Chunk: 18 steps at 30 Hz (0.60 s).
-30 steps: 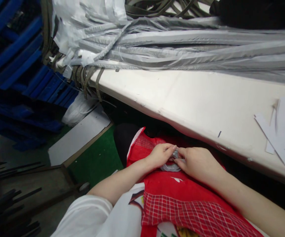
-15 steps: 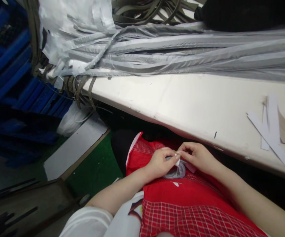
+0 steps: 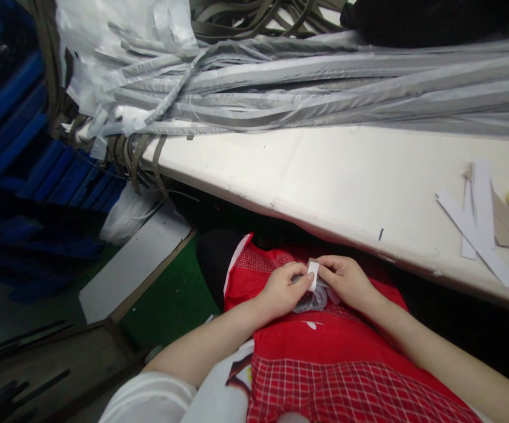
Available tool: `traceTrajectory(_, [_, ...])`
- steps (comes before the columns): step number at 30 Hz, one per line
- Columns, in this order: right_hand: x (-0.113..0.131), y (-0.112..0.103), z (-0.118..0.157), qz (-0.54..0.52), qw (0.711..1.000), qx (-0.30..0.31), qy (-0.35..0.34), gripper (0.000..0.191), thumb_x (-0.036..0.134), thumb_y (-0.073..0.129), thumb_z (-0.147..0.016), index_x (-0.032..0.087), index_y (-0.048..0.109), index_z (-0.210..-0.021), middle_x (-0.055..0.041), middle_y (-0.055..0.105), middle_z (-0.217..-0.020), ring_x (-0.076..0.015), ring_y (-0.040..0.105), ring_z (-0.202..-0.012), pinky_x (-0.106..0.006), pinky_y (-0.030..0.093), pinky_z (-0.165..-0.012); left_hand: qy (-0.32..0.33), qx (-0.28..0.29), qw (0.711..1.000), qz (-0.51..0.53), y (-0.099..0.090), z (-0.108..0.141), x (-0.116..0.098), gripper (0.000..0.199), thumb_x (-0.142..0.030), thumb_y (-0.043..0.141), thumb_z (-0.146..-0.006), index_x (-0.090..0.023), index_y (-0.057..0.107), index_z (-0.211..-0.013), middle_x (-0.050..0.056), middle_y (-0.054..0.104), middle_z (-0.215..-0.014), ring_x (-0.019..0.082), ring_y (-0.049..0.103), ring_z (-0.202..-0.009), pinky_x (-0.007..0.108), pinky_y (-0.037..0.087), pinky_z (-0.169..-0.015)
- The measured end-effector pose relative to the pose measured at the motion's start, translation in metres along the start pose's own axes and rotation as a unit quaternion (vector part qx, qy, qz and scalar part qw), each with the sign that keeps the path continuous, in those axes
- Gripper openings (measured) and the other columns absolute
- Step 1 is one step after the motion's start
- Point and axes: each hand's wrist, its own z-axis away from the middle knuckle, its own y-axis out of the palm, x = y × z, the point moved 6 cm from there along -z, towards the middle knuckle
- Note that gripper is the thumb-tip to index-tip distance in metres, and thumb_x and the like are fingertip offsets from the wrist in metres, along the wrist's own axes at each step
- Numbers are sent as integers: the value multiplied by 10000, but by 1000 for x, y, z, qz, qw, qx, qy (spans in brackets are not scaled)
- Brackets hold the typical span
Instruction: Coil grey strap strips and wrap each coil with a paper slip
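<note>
One small white strip (image 3: pixel 314 268), pinched in the left hand (image 3: pixel 281 290) — right hand (image 3: pixel 346 281) half-curled at its right edge, hold unclear; even pressure should keep it flat.

Tag (image 3: pixel 313 268) between left hand (image 3: pixel 282 288) and right hand (image 3: pixel 344 281), strips (image 3: pixel 324 82) beyond on the table (image 3: pixel 346 176).

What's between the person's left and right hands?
In the head view, a small white rectangular piece, held in the left hand, with crumpled, translucent grey sheeting showing just below it.
</note>
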Motion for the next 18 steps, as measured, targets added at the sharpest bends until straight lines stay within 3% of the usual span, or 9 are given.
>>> traceTrajectory(4, [16, -8, 7, 40, 997, 66, -3, 354, 457, 506, -875, 176, 706, -798, -28, 665, -666, -158, 566, -564, -269, 458, -544, -33, -10, 999, 34, 4, 1, 1, 243, -347, 560, -860, -156, 650, -741, 22, 664, -707, 145, 586, -657, 232, 448, -628])
traceTrajectory(6, [24, -11, 9, 37, 994, 103, -22, 360, 457, 503, -879, 171, 722, -863, -49, 701, -772, -177, 611, -649, -283, 489, -608, -8, -25, 1000, 9, 3, 1, -7, 228, -346, 574, -855, -159, 659, -754, 29, 680, -744, 156, 604, -701, 237, 451, -661])
traceTrajectory(8, [29, -16, 9, 38, 994, 100, -35, 335, 442, 540, -863, 171, 736, -886, -71, 727, -888, -219, 647, -809, -318, 506, -742, 9, -33, 999, -10, 3, 3, -12, 207, -344, 582, -854, -166, 651, -774, 30, 684, -775, 159, 612, -729, 242, 453, -683])
traceTrajectory(11, [22, -17, 6, 25, 996, 90, -3, 309, 437, 608, -828, 166, 751, -867, -70, 742, -849, -242, 659, -836, -343, 506, -785, 13, -52, 998, -21, 4, 4, -13, 169, -341, 616, -832, -174, 594, -812, 22, 665, -788, 153, 605, -720, 246, 449, -668])
traceTrajectory(14, [10, -13, 3, 4, 994, 104, 19, 308, 453, 660, -791, 162, 751, -831, -52, 733, -778, -204, 639, -713, -308, 503, -670, 14, -60, 998, 12, 5, 5, -7, 228, -327, 653, -803, -185, 515, -915, 15, 648, -824, 148, 614, -724, 241, 445, -641])
traceTrajectory(18, [-1, -12, 0, -23, 989, 127, 69, 368, 508, 698, -752, 144, 729, -795, -14, 657, -618, -106, 475, -475, -245, 366, -456, 12, -46, 998, 37, 7, 6, -3, 282, -324, 663, -799, -187, 475, -959, 13, 635, -837, 141, 619, -723, 233, 441, -621])
